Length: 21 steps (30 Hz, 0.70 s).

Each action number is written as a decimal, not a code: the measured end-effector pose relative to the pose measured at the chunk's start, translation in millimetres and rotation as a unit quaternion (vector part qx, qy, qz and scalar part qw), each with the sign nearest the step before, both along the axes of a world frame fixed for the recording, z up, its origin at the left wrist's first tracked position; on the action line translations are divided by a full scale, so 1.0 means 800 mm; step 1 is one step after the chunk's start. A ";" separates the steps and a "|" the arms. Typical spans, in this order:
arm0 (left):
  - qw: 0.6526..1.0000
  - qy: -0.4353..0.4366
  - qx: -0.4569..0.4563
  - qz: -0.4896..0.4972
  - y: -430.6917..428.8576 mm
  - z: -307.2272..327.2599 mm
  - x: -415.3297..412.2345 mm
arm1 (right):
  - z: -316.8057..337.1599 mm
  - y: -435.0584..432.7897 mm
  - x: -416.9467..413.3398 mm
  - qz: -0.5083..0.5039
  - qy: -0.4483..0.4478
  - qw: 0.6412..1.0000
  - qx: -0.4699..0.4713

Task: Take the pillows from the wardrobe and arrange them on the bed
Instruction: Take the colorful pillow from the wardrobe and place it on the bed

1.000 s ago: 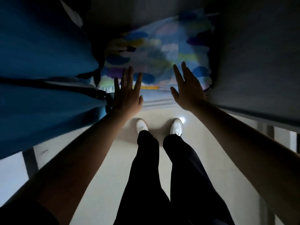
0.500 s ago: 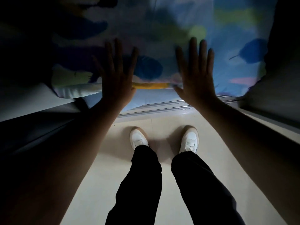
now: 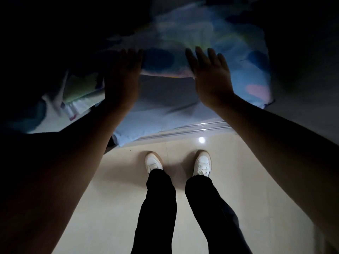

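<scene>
A pillow (image 3: 253, 66) with blue, green and pink blotches lies in the dark wardrobe opening, blurred by motion. Both of my hands hold its front edge, which runs between them. My left hand (image 3: 122, 77) has its fingers laid over the top at the left. My right hand (image 3: 211, 76) does the same at the right. The thumbs are hidden below the edge. A plain pale blue padded surface (image 3: 165, 110) hangs under that edge and over the wardrobe's sill. I cannot tell whether it is this pillow's underside or a second pillow.
The wardrobe's metal sliding track (image 3: 201, 127) runs along the cream tiled floor (image 3: 110, 180) just ahead of my white shoes (image 3: 154, 162). More patterned cloth (image 3: 80, 92) lies at the left inside the wardrobe. Dark wardrobe walls close in on both sides.
My hands went from reaching open towards the pillow to closing on its front edge. The pillow has come forward and tilted, showing more pale blue below.
</scene>
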<state>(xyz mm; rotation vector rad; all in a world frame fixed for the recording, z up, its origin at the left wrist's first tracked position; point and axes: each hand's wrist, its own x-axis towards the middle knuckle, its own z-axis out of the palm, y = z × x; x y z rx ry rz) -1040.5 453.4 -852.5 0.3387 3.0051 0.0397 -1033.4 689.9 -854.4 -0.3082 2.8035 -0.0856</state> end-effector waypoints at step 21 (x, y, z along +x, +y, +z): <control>0.987 0.010 0.050 -0.154 0.075 0.301 0.199 | 0.279 0.060 0.298 -0.150 -0.014 0.984 -0.092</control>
